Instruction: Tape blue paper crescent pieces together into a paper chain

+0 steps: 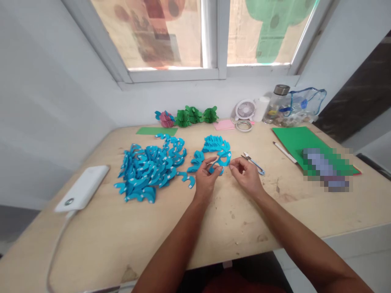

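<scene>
Head view: blue paper (225, 159), long axis away and rightward

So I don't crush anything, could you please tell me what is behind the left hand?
A blue paper cluster shows beyond the left hand; whatever the hand covers cannot be seen.

Soft, bright daylight through the covered window (165, 36), thin strips of glare along its lower edge, faint shadows on the pale tabletop (220, 240), darkness beneath it, wide-angle stretching toward the edges, slight overall softness, pixelated patch (326, 167) at right
</scene>
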`<control>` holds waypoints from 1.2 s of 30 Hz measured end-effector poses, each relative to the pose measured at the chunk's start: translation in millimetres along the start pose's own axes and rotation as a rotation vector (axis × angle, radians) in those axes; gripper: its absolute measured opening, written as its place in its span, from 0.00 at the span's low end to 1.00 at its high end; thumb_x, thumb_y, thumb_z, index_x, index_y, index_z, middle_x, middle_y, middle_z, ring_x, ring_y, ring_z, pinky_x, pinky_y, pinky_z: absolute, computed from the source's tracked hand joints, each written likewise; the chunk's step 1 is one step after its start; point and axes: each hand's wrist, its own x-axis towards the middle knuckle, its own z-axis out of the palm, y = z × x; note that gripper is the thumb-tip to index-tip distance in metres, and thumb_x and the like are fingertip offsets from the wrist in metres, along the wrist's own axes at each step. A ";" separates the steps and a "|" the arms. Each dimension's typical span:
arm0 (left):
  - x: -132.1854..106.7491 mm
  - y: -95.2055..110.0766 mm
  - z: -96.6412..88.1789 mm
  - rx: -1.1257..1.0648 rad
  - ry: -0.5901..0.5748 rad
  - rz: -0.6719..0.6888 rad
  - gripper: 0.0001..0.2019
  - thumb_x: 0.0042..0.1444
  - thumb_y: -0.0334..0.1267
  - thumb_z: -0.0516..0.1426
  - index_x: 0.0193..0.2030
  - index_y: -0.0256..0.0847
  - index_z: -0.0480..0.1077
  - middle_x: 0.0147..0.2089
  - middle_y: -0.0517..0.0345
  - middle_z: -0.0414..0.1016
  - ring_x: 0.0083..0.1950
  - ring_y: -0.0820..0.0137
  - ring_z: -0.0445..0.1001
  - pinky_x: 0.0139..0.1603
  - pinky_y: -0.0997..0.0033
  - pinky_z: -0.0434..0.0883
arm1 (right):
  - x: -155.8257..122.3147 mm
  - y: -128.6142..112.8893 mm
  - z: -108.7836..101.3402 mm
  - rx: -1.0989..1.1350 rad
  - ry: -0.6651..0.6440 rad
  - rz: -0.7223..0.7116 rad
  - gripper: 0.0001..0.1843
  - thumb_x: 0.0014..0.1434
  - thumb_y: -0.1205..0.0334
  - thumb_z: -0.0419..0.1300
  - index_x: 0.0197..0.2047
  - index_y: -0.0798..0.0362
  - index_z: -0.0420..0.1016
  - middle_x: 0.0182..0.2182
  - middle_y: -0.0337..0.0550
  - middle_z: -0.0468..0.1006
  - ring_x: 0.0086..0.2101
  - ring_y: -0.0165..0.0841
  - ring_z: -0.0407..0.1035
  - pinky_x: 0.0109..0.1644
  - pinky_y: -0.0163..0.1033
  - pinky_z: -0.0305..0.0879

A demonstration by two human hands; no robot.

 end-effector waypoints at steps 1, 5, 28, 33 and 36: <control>-0.4 -0.1 0.4 -0.007 -0.006 0.000 0.23 0.39 0.39 0.65 0.45 0.38 0.70 0.26 0.63 0.70 0.26 0.77 0.69 0.32 0.74 0.68 | -0.9 -0.8 1.2 -0.006 -0.017 -0.021 0.05 0.52 0.63 0.55 0.30 0.54 0.71 0.21 0.37 0.69 0.22 0.27 0.61 0.26 0.32 0.57; -2.7 1.6 2.3 -0.010 -0.032 -0.006 0.23 0.39 0.37 0.66 0.45 0.38 0.70 0.26 0.63 0.70 0.29 0.76 0.69 0.34 0.74 0.67 | -2.8 0.7 6.0 -0.035 -0.042 -0.042 0.05 0.51 0.64 0.55 0.32 0.53 0.72 0.23 0.38 0.71 0.23 0.28 0.63 0.27 0.32 0.58; -6.4 11.2 1.9 0.360 -0.066 0.159 0.16 0.46 0.33 0.59 0.45 0.39 0.69 0.27 0.62 0.68 0.30 0.74 0.68 0.36 0.74 0.65 | 5.3 10.5 2.3 0.292 -0.014 0.189 0.09 0.51 0.57 0.57 0.29 0.54 0.69 0.19 0.34 0.65 0.20 0.26 0.57 0.24 0.32 0.52; -5.9 7.7 -4.3 0.690 -0.030 0.386 0.16 0.49 0.29 0.55 0.46 0.40 0.68 0.31 0.61 0.70 0.33 0.73 0.69 0.38 0.74 0.66 | 7.6 1.1 -1.4 0.468 0.005 0.222 0.08 0.49 0.57 0.60 0.28 0.53 0.70 0.24 0.37 0.70 0.22 0.26 0.59 0.26 0.33 0.56; -6.0 4.2 -6.5 0.781 -0.043 0.438 0.18 0.49 0.27 0.53 0.48 0.41 0.67 0.32 0.60 0.71 0.34 0.72 0.70 0.39 0.73 0.67 | 8.0 -0.1 -3.3 0.469 0.016 0.125 0.07 0.51 0.57 0.59 0.29 0.52 0.70 0.38 0.44 0.73 0.27 0.27 0.63 0.31 0.35 0.60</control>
